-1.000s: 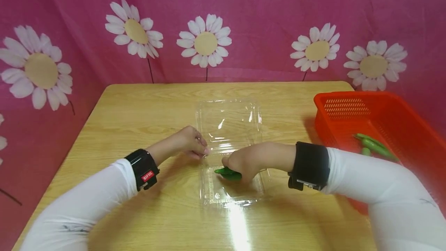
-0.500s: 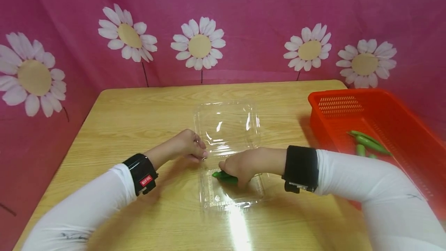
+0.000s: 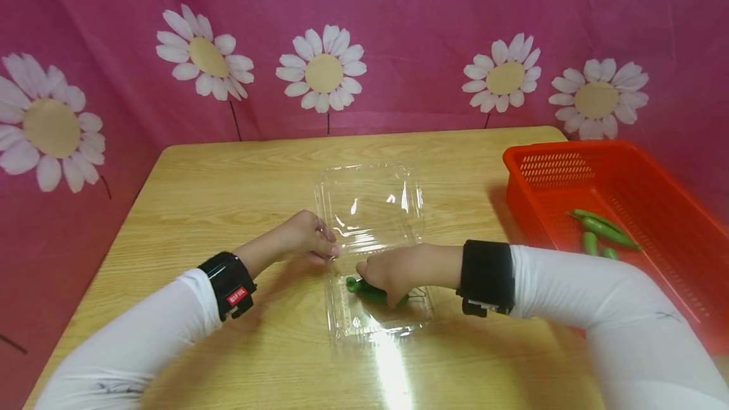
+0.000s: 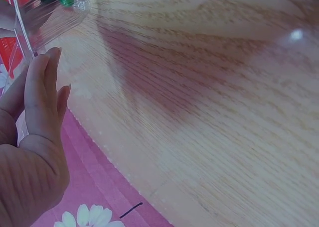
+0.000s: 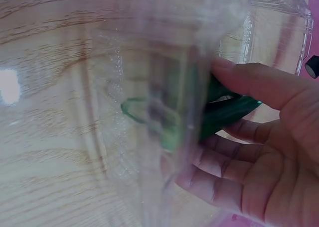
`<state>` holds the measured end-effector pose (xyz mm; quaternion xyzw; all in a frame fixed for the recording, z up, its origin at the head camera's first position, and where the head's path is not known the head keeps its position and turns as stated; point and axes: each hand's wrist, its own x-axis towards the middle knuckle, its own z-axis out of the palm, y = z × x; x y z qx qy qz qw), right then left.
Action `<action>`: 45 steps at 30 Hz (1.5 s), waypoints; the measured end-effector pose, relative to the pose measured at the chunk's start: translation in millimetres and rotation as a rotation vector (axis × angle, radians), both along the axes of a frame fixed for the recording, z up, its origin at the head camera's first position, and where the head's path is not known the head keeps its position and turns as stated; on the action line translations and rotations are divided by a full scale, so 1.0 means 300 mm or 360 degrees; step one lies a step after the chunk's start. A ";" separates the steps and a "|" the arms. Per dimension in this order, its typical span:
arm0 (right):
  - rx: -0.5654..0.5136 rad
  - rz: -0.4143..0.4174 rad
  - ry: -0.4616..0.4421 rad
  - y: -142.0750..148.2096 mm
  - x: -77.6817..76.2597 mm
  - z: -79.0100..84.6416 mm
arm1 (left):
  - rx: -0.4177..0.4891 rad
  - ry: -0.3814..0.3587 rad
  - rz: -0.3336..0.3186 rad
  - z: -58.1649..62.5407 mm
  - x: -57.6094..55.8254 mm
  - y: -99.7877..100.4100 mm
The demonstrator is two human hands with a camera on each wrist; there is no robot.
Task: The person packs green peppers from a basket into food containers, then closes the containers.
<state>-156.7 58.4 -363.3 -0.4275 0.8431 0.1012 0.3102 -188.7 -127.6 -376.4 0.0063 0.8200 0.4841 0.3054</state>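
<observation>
A clear plastic clamshell box (image 3: 342, 324) lies unfolded on the table, its lid (image 3: 373, 188) toward the back. At the hinge on the left side, my left hand (image 3: 310, 239) pinches the box's edge between thumb and fingers. My right hand (image 3: 393, 274) reaches down into the near half and holds long green chili peppers (image 3: 367, 293). In the right wrist view the thumb lies over the peppers (image 5: 227, 115) and the fingers curl beneath them, behind a blurred clear wall of the box. Thin stems poke out to the right of the hand.
A red perforated plastic basket (image 3: 512, 195) stands on the right of the wooden table (image 3: 239, 176), with several green peppers (image 3: 609, 233) in it. Behind the table hangs a pink cloth (image 3: 410, 37) printed with white daisies.
The right hand has settled slightly lower in the box, and the pepper tips and stems now show on both sides of it. The left hand keeps its place; the head view shifted a little.
</observation>
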 end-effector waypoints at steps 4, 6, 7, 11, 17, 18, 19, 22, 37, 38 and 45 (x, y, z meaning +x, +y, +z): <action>0.0027 0.0031 0.0016 -0.004 0.004 0.000 | -0.0012 -0.0019 0.0009 -0.004 0.000 -0.002; 0.0040 0.0033 0.0019 -0.005 0.005 0.000 | -0.0009 -0.0024 0.0009 -0.006 0.000 -0.003; 0.0048 0.0028 0.0020 -0.006 0.006 0.002 | -0.0005 -0.0025 0.0012 -0.006 0.000 -0.003; 0.0076 0.0011 0.0044 -0.007 0.006 0.014 | 0.0011 -0.0015 -0.0001 -0.006 -0.003 -0.001; 0.0090 -0.0011 0.0035 -0.005 0.009 0.048 | 0.0026 -0.0004 -0.0020 -0.005 -0.004 0.002; 0.0093 -0.0017 0.0022 -0.004 0.009 0.054 | 0.0029 -0.0007 -0.0021 -0.005 -0.003 0.003; 0.0096 -0.0023 0.0011 -0.004 0.009 0.061 | 0.0033 -0.0007 -0.0026 -0.005 -0.002 0.002; 0.0098 -0.0032 -0.0008 -0.005 0.009 0.085 | 0.0027 -0.0004 -0.0026 -0.004 0.000 0.001; -0.0043 -0.0081 -0.0016 0.028 0.026 0.199 | 0.0020 -0.0002 -0.0060 0.006 0.001 0.002; -0.0049 -0.0077 -0.0010 0.030 0.025 0.204 | 0.0021 -0.0001 -0.0061 0.005 0.002 0.001; -0.0070 -0.0139 0.0011 0.061 0.013 0.228 | 0.0062 0.0017 -0.0088 -0.002 0.002 0.000</action>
